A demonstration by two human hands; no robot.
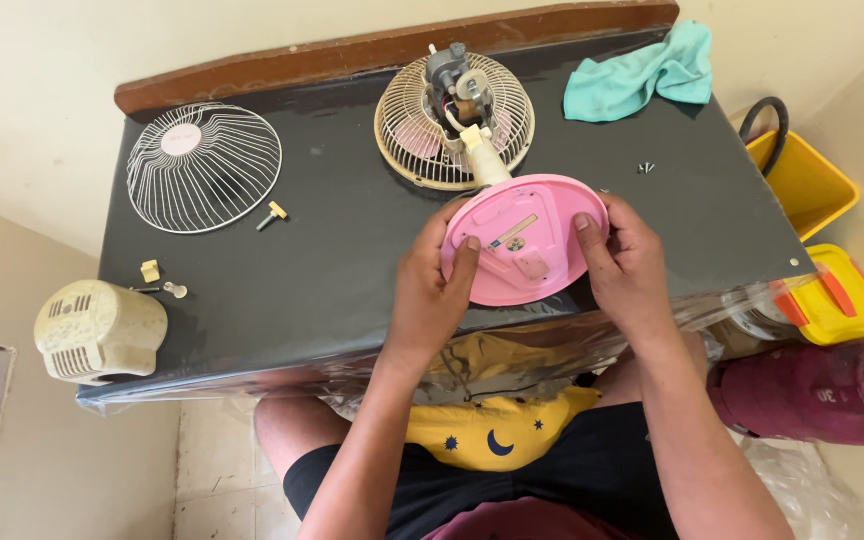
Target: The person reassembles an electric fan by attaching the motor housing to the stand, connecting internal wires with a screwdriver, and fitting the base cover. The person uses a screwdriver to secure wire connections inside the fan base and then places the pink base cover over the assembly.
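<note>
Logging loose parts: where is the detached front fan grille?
In the head view, the white wire grille lies on the dark table's far left, beside a small cream knob.

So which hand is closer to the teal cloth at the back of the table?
The right hand. It grips the pink fan base on the side below the teal cloth; the left hand holds the base's far side.

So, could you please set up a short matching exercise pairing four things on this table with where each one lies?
Things:
1. pink fan base
2. loose wire guard
3. teal cloth
4. cream motor cover

Places:
A. far right corner of the table
B. near left edge of the table
C. between the left hand and right hand
D. far left of the table, lying flat

Pairs: 1-C, 2-D, 3-A, 4-B
</note>
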